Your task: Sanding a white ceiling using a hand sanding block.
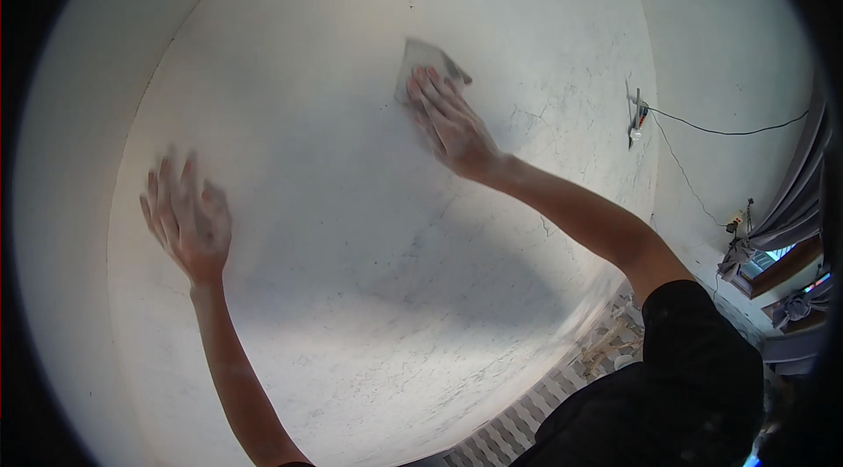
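Note:
A broad white wall (351, 230) fills most of the view, with fine dark scratches and specks over its surface. My right hand (448, 120) is raised against its upper middle, pressing a dusty, pale grey sheet of sandpaper (420, 54) to it. The fingers lie over the sheet, and one of its edges looks dark near the thumb. Farther left and lower, my left hand (186, 217) has its fingers spread and holds nothing. White dust coats it, and its outline is slightly blurred. Whether the left palm touches the wall I cannot tell.
On the right-hand wall hangs a small fixture (638, 120) with a black cable (729, 132) running from it. A socket with a plug (734, 223) sits lower. Tied grey curtains (781, 221) frame a window. Patterned floor tiles (509, 432) show below, with debris (615, 340) by the wall.

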A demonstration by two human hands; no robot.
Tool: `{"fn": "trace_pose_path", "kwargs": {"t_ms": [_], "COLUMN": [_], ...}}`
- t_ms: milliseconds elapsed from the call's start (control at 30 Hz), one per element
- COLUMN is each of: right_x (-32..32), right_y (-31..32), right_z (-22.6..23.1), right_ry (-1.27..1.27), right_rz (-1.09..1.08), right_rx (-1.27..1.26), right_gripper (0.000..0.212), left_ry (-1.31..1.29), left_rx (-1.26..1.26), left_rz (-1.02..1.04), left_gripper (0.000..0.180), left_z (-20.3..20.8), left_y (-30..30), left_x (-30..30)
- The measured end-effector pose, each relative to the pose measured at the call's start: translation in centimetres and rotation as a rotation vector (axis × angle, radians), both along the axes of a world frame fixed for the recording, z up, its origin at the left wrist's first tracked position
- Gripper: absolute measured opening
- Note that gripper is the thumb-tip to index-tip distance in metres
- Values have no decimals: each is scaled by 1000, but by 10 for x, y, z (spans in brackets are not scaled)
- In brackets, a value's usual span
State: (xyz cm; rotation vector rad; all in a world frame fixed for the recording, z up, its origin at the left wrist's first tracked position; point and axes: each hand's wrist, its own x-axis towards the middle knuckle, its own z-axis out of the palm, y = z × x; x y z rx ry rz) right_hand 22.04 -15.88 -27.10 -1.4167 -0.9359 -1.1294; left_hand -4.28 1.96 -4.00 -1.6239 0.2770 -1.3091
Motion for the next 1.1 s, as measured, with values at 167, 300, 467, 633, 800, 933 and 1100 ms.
{"fn": "trace_pose_path", "kwargs": {"t_ms": [167, 300, 467, 633, 800, 933, 1100], "right_x": [18, -3, 12, 29, -9, -16, 20], "right_y": [3, -5, -20, -11, 6, 12, -6], "right_z": [68, 7, -23, 59, -25, -85, 13], "right_ry": [7, 20, -59, -105, 52, 20, 1], "right_rz": [-57, -58, -33, -115, -54, 2, -68], "right_rx": [185, 66, -48, 101, 15, -67, 132], "right_gripper": [50, 50, 43, 47, 51, 52, 51], "left_ry": [301, 281, 119, 132, 134, 105, 140], "left_rx": [91, 46, 27, 47, 55, 73, 71], "left_rz": [-145, -200, -177, -192, -196, -186, -228], "left_gripper": [39, 45, 47, 45, 44, 44, 45], "left_z": [46, 57, 54, 56, 59, 56, 56], "left_y": [-43, -65, -58, -54, -46, -44, -48], "left_x": [81, 128, 137, 147, 138, 144, 146]}}
